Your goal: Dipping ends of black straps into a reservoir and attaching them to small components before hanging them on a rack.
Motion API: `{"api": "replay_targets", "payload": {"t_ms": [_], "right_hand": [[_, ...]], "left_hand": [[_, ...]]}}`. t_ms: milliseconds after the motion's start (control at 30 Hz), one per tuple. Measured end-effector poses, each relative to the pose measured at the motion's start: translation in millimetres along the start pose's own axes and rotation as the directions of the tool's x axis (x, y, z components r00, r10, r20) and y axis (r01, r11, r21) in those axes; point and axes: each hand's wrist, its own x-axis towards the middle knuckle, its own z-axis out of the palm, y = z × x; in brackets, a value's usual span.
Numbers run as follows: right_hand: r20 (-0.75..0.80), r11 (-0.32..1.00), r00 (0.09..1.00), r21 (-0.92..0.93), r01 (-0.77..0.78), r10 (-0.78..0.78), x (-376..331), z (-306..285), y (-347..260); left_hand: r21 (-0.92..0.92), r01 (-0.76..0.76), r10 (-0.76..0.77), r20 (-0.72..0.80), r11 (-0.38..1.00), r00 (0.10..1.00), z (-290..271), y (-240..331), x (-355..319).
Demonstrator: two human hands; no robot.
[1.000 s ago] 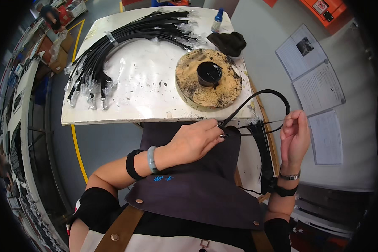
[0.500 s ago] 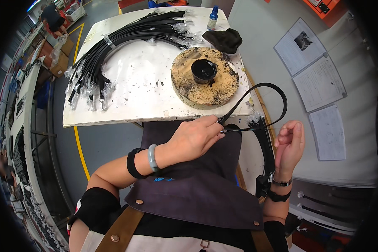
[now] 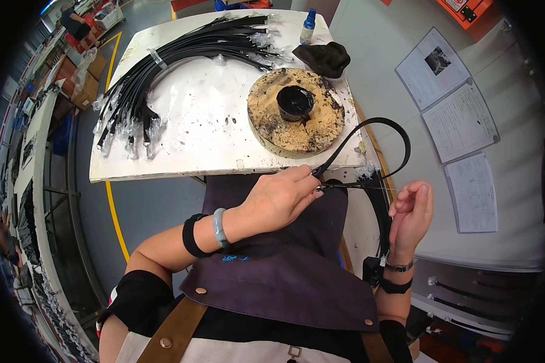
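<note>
My left hand (image 3: 284, 196) is closed on a narrow black strap (image 3: 409, 144) near its metal end fitting, just off the table's front edge. The strap arches up and right in a wide loop and comes back toward the same hand. To the right, my right hand (image 3: 413, 212) is raised with thumb and fingertips pinched together. A thin, light strand (image 3: 386, 189), thread or needle, I cannot tell which, runs from those fingertips toward the strap's end by my left hand. Over my lap lies a dark apron (image 3: 278, 278).
On the white table (image 3: 194, 133) lie a tied bundle of black straps (image 3: 163, 63), a round stained block (image 3: 263, 115) bearing a cup of black paste (image 3: 295, 103), a dark cloth (image 3: 324, 59) and a blue bottle (image 3: 307, 27). More straps (image 3: 383, 224) hang at right, beside a wall with papers (image 3: 460, 121).
My right hand has come slightly down and left, nearer the strap, its fingers still pinched. My left hand stays in place, and the strap's loop has shifted slightly left.
</note>
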Motion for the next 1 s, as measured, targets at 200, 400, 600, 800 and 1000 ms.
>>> {"api": "replay_targets", "payload": {"t_ms": [200, 400, 600, 800, 1000], "right_hand": [[-0.022, 1.0, 1.0, 0.009, 0.011, -0.01, -2, -5, 1], [-0.019, 1.0, 0.999, -0.007, 0.028, -0.029, -2, -6, -1], [-0.051, 0.998, 0.997, -0.021, 0.055, -0.056, -1, -5, -4], [-0.034, 0.99, 0.989, -0.019, 0.141, -0.141, 17, 5, -20], [0.238, 0.982, 0.964, -0.116, 0.148, -0.117, 81, 47, -31]], "left_hand": [[0.007, -0.002, 0.002, -0.005, 1.0, 1.0, 0, -1, -1], [0.011, -0.002, 0.002, -0.013, 1.0, 1.0, 1, -1, -2], [0.004, 0.009, -0.009, -0.003, 1.0, 1.0, 0, -5, 0], [-0.001, 0.013, -0.013, -0.017, 1.0, 1.0, -3, -5, -1], [-0.276, 0.091, -0.082, 0.044, 0.957, 0.996, 5, -11, -23]]}}
